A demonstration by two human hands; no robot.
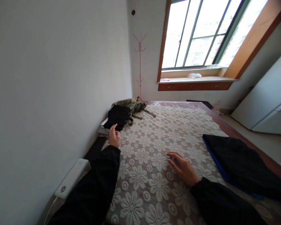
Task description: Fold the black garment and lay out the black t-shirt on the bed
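My left hand [114,136] reaches to the near edge of a folded black cloth [118,116], thumb apart from the fingers. I cannot tell whether the fingertips touch it. That cloth lies on a small pile by the wall, with something white and grey beneath it. My right hand [184,168] is over the flower-patterned tablecloth [159,184], fingers stretched forward and nothing in them. To its right lies a larger folded black cloth [243,162] with a blue edge showing underneath.
Behind the pile sits an olive-green backpack [131,104] with straps trailing on the table. A white power strip [71,178] with a cable lies along the wall at left. Beyond the table stand a pink coat rack [140,62], a windowsill [201,80] and a white appliance [267,93].
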